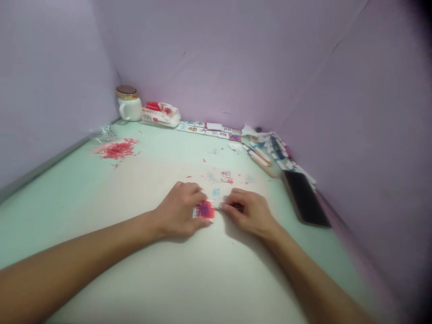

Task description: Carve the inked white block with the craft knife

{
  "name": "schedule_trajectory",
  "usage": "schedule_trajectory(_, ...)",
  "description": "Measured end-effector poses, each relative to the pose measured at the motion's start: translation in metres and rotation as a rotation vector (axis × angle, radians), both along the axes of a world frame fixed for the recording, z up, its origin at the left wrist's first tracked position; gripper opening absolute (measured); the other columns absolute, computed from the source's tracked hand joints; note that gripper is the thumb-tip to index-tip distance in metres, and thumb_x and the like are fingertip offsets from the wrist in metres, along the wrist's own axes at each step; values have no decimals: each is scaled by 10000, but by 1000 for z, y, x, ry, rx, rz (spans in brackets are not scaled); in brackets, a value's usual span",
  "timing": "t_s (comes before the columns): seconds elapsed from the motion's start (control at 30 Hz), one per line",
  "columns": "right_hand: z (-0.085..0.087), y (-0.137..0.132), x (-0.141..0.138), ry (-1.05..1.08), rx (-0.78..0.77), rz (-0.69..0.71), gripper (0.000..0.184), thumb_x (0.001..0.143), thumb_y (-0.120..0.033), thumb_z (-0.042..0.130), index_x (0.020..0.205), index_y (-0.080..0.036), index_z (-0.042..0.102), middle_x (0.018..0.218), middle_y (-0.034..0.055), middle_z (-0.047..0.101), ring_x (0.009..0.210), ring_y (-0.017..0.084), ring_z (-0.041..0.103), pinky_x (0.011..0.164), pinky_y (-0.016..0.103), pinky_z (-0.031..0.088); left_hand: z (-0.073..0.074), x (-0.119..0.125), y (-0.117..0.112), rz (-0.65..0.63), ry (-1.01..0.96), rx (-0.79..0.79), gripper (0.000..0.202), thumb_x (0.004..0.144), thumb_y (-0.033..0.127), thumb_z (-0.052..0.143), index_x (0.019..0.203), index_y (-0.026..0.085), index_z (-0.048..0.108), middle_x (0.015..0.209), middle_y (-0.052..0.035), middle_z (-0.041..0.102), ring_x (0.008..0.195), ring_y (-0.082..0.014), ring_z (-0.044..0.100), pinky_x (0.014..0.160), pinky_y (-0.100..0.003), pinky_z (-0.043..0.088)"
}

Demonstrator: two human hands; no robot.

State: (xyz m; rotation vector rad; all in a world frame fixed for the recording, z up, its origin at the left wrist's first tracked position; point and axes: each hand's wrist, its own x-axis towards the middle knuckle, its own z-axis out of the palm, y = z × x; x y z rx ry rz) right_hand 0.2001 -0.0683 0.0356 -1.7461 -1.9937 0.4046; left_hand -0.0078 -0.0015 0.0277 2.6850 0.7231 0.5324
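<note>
Both my hands rest on a pale green table (84, 216). My left hand (178, 209) is curled, its fingers pressing on a small white paper piece with a red printed patch (204, 210). My right hand (248, 212) is also curled, its fingertips pinching the right end of that same piece; something dark shows under its fingers, too small to name. Just beyond the hands lie small white pieces with blue and red characters (219, 180).
A black phone (305, 198) lies to the right. Pens and paper strips (270, 150) pile along the right wall. A row of printed cards (209, 129), a tissue pack (160, 114) and a lidded white mug (129, 104) line the back. Red paper scraps (116, 148) lie at left.
</note>
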Motion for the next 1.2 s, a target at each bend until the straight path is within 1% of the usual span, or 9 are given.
schedule_trajectory(0.07, -1, 0, 0, 10, -10, -25, 133, 790, -289, 604, 679, -221, 634, 695, -45, 611, 610, 101, 510, 582, 239, 315, -1, 0, 0, 0, 3, 2, 353, 730, 462, 643, 924, 169, 616, 871, -70, 564, 826, -230, 538, 786, -405, 392)
schedule_trajectory(0.23, -3, -2, -3, -3, -5, -139, 112, 780, -275, 599, 685, -227, 635, 706, -43, 643, 628, 116, 534, 585, 246, 328, -1, 0, 1, -5, -2, -5, 347, 744, 460, 632, 917, 159, 615, 870, -78, 562, 823, -231, 531, 773, -401, 395)
schedule_trajectory(0.43, -4, -4, -10, -65, 20, -188, 134, 791, -289, 585, 690, -227, 646, 715, -31, 637, 633, 120, 543, 579, 249, 332, 0, 1, 0, -7, -8, -11, 333, 738, 442, 633, 907, 156, 620, 867, -72, 563, 825, -231, 535, 780, -403, 401)
schedule_trajectory(0.57, -2, -5, -11, -61, 21, -146, 142, 796, -295, 586, 689, -227, 650, 711, -31, 633, 624, 115, 543, 579, 249, 335, 0, 1, 0, -9, 5, -11, 341, 747, 447, 620, 922, 154, 620, 861, -74, 563, 825, -232, 533, 783, -410, 406)
schedule_trajectory(0.73, 1, -4, -7, -14, 1, -69, 132, 798, -280, 591, 693, -231, 654, 708, -36, 637, 613, 108, 536, 585, 247, 338, 1, 0, 0, -11, -18, -22, 339, 743, 445, 630, 937, 168, 620, 872, -76, 567, 830, -232, 536, 794, -414, 410)
schedule_trajectory(0.83, 1, -4, -4, -3, -16, -39, 126, 794, -279, 594, 693, -231, 652, 712, -36, 645, 618, 110, 534, 582, 244, 336, 1, 0, 0, -13, -21, -23, 336, 742, 429, 639, 940, 157, 626, 872, -82, 566, 835, -235, 542, 798, -414, 409)
schedule_trajectory(0.97, 0, -4, -4, -13, -1, -110, 110, 781, -279, 598, 699, -233, 655, 714, -35, 661, 627, 117, 550, 585, 246, 340, 1, 1, 0, -11, -18, -17, 340, 733, 433, 645, 922, 151, 633, 858, -83, 566, 820, -233, 543, 783, -408, 409)
schedule_trajectory(1.03, -1, -5, -7, -52, 32, -157, 112, 780, -279, 592, 701, -233, 658, 719, -31, 663, 635, 124, 560, 586, 249, 338, 1, 1, 0, -10, -19, -16, 336, 730, 434, 645, 910, 150, 634, 855, -82, 565, 812, -231, 539, 773, -404, 409)
schedule_trajectory(1.2, -2, -7, -17, -141, 76, -222, 157, 794, -318, 570, 694, -234, 656, 729, -22, 662, 625, 130, 563, 546, 245, 316, 0, 1, 0, -14, -24, -12, 325, 733, 430, 642, 894, 147, 635, 851, -76, 562, 807, -225, 536, 778, -408, 409)
